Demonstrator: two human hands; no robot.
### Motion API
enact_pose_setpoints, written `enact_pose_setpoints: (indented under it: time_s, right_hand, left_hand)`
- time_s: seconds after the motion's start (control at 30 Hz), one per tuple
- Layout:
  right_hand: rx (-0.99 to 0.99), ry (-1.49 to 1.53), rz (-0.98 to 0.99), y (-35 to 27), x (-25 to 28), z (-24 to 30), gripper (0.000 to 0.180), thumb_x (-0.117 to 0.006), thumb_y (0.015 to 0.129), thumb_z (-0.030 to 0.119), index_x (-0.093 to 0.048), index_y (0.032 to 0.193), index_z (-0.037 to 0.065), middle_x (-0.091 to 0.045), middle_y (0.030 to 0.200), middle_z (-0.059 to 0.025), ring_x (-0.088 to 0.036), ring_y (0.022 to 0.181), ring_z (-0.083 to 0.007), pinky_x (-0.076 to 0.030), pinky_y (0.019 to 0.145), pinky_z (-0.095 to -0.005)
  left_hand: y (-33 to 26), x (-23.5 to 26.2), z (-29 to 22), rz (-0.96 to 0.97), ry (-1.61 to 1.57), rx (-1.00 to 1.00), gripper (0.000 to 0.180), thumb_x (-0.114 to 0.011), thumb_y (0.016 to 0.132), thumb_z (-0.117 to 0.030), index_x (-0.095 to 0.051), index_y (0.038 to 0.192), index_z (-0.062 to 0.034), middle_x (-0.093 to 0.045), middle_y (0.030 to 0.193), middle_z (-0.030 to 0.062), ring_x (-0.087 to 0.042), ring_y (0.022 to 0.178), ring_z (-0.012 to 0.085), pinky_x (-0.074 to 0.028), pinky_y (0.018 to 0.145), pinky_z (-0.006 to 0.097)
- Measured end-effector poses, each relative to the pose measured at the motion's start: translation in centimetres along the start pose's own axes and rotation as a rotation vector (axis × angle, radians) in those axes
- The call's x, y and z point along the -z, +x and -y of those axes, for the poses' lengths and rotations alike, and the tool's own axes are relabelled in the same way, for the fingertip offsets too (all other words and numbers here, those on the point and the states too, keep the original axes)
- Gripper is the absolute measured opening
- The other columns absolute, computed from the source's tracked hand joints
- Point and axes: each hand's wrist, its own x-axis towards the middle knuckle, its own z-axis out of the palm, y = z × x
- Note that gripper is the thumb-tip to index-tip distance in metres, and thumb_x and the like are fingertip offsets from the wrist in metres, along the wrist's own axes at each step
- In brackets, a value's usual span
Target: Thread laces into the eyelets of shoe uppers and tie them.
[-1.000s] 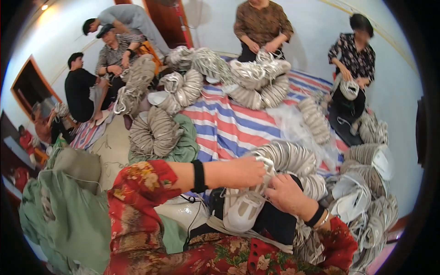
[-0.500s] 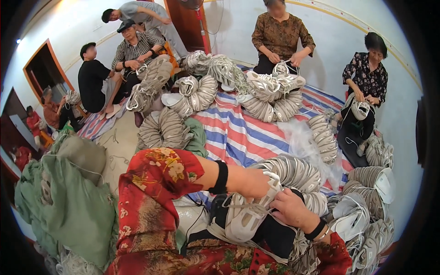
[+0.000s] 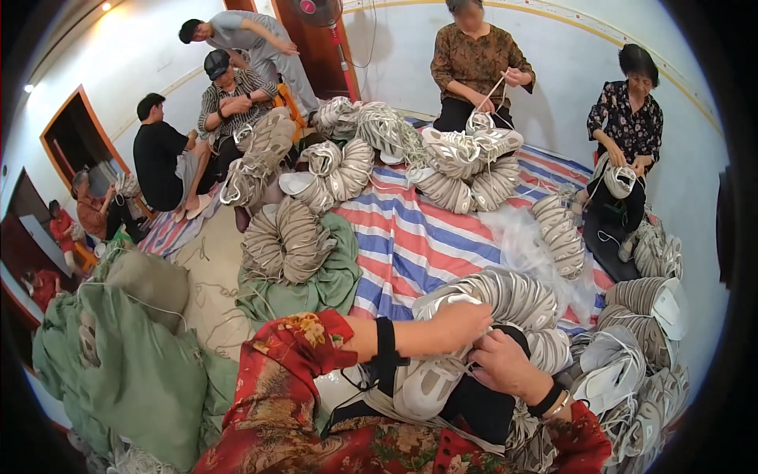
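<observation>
A beige and white shoe upper rests in my lap on black cloth, its toe pointing toward me. My left hand reaches over the collar end with fingers curled closed. Its fingertips are turned away, so what they grip is hidden. Close beside it, my right hand pinches a shoelace at the upper's right side. Black bands circle both wrists. Just beyond my hands lies a curved bundle of nested shoe uppers.
More bundled uppers crowd my right side. A green sack stands at left, and another bundle sits on green cloth. Striped sheeting covers the floor ahead. Several people sit around, some handling uppers; a fan stands behind.
My left hand has moved slightly up and to the right, nearer my right hand. The right hand stays at the upper. The person at the far centre now draws a lace upward.
</observation>
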Motion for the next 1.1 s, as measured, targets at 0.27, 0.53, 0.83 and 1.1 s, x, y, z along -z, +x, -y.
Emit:
enact_pose_setpoints:
  time_s: [0.27,0.53,0.83,1.1]
  right_hand:
    - [-0.04,-0.085,-0.144,-1.7,-1.9,-0.3,0.019,-0.071,0.065,0.014,-0.062,0.081,0.011,-0.052,0.086,-0.0046,-0.052,0.088,-0.025,-0.043,0.074,-0.0361]
    - [0.048,-0.09,-0.148,-1.4,-1.7,-0.8,0.014,-0.069,0.069,0.013,-0.062,0.08,0.011,-0.052,0.084,-0.0048,-0.052,0.086,-0.0242,-0.041,0.073,-0.0359]
    - [-0.003,0.051,-0.193,-1.3,-1.0,-0.6,0.022,-0.071,0.068,0.009,-0.057,0.085,0.007,-0.053,0.083,-0.0086,-0.052,0.083,-0.0298,-0.041,0.073,-0.0393]
    - [-0.162,-0.01,-0.044,2.8,0.2,-0.2,0.022,-0.061,0.078,0.007,-0.061,0.099,0.004,-0.058,0.081,-0.0117,-0.055,0.08,-0.0309,-0.045,0.071,-0.0391]
  left_hand:
    - [0.3,3.8,-2.1,0.394,-0.334,0.194,0.017,-0.059,0.07,-0.012,-0.071,0.082,-0.0101,-0.067,0.073,0.0135,-0.067,0.072,0.0269,-0.05,0.064,0.041]
    - [1.1,4.1,-4.3,0.62,0.159,0.0,0.019,-0.066,0.07,-0.022,-0.071,0.079,-0.0064,-0.068,0.075,0.012,-0.067,0.075,0.029,-0.051,0.061,0.044]
    - [-2.1,5.1,-0.5,0.127,-0.924,0.379,0.021,-0.062,0.082,-0.024,-0.065,0.079,-0.0032,-0.06,0.065,0.0035,-0.056,0.058,0.0113,-0.046,0.054,0.031]
    - [-5.9,5.1,-0.9,-0.223,-0.969,0.293,0.012,-0.056,0.093,-0.014,-0.058,0.092,-0.0022,-0.054,0.072,-0.0026,-0.048,0.065,0.0036,-0.041,0.057,0.022]
